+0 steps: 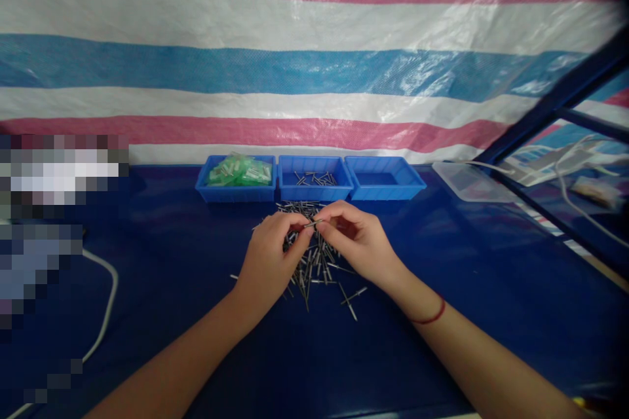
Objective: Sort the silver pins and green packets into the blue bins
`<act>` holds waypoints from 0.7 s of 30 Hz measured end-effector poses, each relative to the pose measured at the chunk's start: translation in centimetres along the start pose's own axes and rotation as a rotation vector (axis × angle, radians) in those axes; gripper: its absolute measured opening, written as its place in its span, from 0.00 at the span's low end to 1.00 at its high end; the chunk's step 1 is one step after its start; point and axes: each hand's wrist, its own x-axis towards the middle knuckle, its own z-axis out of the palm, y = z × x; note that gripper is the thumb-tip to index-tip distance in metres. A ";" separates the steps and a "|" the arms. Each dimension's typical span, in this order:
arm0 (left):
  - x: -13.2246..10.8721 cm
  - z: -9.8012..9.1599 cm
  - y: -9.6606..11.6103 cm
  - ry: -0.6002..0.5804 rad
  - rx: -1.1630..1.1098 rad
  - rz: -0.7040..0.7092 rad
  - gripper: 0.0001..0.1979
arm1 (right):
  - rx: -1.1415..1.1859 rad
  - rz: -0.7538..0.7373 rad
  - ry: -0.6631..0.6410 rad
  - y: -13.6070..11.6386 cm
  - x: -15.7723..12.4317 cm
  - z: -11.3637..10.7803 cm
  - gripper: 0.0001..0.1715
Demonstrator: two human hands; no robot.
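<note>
My left hand [272, 245] and my right hand [363, 242] meet over the pile, fingertips nearly touching. A thin metal blind rivet [314, 223] lies between them, each hand pinching an end with thumb and forefinger. Below and around the fingers spreads a loose pile of blind rivets [317, 268], partly hidden by both hands. Two crossed rivets [351, 299] rest apart at the pile's near right side. Just beyond the pile stands the middle blue bin [314, 193], with several rivets [322, 179] inside.
The left blue bin [236, 194] holds green-and-clear packets [240, 170]. A third blue bin [388, 192] stands at the right of the row. Farther right are a translucent plastic lid or tray [466, 183] and a dark frame [550, 101]. A white cable [114, 288] curves at left.
</note>
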 end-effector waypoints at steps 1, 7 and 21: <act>0.0 -0.1 0.0 0.005 0.000 -0.006 0.03 | -0.059 -0.027 -0.004 0.1 0.0 -0.1 0.04; 0.2 -0.2 0.0 0.036 -0.024 0.000 0.06 | -0.220 -0.098 -0.027 0.5 0.5 -0.3 0.08; 0.1 0.6 -0.7 -0.032 0.085 0.104 0.15 | 0.010 0.320 0.412 2.4 3.0 -2.5 0.23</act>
